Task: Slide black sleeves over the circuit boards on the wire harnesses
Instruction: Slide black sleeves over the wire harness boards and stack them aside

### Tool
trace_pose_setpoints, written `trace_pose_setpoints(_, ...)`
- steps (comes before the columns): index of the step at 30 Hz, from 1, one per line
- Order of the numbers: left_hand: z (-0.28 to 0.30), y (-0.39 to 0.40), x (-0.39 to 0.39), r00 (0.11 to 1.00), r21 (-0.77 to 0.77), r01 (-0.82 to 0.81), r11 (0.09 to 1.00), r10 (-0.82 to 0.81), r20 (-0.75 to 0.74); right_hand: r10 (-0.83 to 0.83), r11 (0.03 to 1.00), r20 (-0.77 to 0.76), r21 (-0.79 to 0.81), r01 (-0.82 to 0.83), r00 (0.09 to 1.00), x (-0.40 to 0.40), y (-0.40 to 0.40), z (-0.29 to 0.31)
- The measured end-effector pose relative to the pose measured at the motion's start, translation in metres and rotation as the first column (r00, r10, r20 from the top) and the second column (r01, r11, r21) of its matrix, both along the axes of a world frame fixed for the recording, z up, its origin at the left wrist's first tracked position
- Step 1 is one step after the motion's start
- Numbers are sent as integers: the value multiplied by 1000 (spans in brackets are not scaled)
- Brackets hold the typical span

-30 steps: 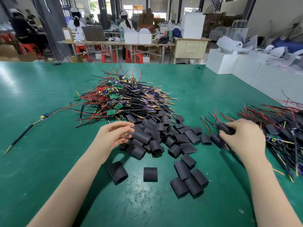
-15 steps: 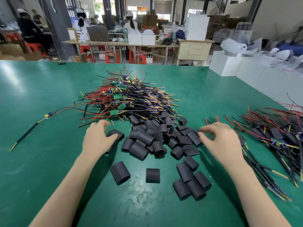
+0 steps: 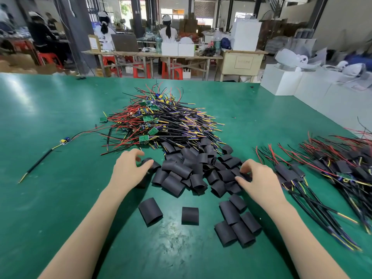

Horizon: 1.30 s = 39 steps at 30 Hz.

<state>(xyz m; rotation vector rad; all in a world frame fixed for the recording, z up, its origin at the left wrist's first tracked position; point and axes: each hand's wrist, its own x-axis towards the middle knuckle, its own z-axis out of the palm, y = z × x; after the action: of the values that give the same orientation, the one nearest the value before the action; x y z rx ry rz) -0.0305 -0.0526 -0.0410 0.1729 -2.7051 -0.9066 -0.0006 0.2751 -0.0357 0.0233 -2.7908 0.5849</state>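
Note:
A heap of black sleeves lies mid-table, in front of a tangle of wire harnesses with bare green circuit boards. My left hand is at the heap's left edge, thumb and fingers curled round one black sleeve. At the heap's right edge, my right hand pinches another sleeve between thumb and forefinger. A pile of harnesses with sleeves over their boards lies to the right.
Loose sleeves lie near the green table's front. A single harness lies apart at the left. White boxes stand off the far right corner. People work at benches behind.
My right hand let go of a sleeved harness at the right pile and came left to the sleeve heap. My left hand shifted left and closed on a sleeve.

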Motion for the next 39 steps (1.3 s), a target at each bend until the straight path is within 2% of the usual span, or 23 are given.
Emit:
trace_pose_setpoints(2, 0, 2, -8, 996, -33, 3, 999, -6, -87, 0, 1000, 2, -18, 0, 1000, -1, 0, 0)
trace_pose_setpoints(5, 4, 8, -25, 990, -134, 64, 989, -79, -115, -19, 998, -10, -59, 18, 1000, -1, 1, 1)
trace_pose_setpoints(9, 11, 10, -54, 978, -299, 182, 937, -205, -47, -14, 990, -80, -143, 3, 997, 0, 0, 3)
trace_pose_setpoints(12, 12, 5, -66, 971, -366, 226, 903, -239, 12, 17, 983, -118, -182, -39, 993, 0, 0, 5)
trace_pose_setpoints(16, 8, 1, -69, 967, -439, 209, 874, -251, -40, 53, 980, -156, -181, -82, 986, 1, -2, 6)
trace_pose_setpoints(21, 17, 2, -62, 930, -250, 101, 963, -180, -320, 62, 979, -184, -179, -96, 981, 2, -2, 10)
trace_pose_setpoints(22, 23, 3, -59, 914, -176, 95, 980, -156, -376, 69, 979, -197, -174, -105, 978, 2, -3, 11)
trace_pose_setpoints(24, 38, 4, -51, 887, 68, 148, 987, -102, -449, 83, 980, -223, -160, -120, 971, 3, -4, 13)
trace_pose_setpoints(26, 51, 2, -40, 875, 263, 246, 933, -98, -474, 93, 979, -246, -155, -134, 965, 5, -5, 15)
trace_pose_setpoints(30, 56, -4, -9, 830, 302, 516, 801, -381, -407, 145, 947, -325, -228, -227, 934, 9, -12, 21)
trace_pose_setpoints(32, 43, -1, 2, 811, 318, 576, 753, -479, -335, 169, 918, -362, -280, -280, 917, 11, -15, 22)
trace_pose_setpoints(39, 17, 14, 17, 804, 373, 595, 712, -531, -268, 193, 867, -398, -358, -346, 897, 13, -20, 22)
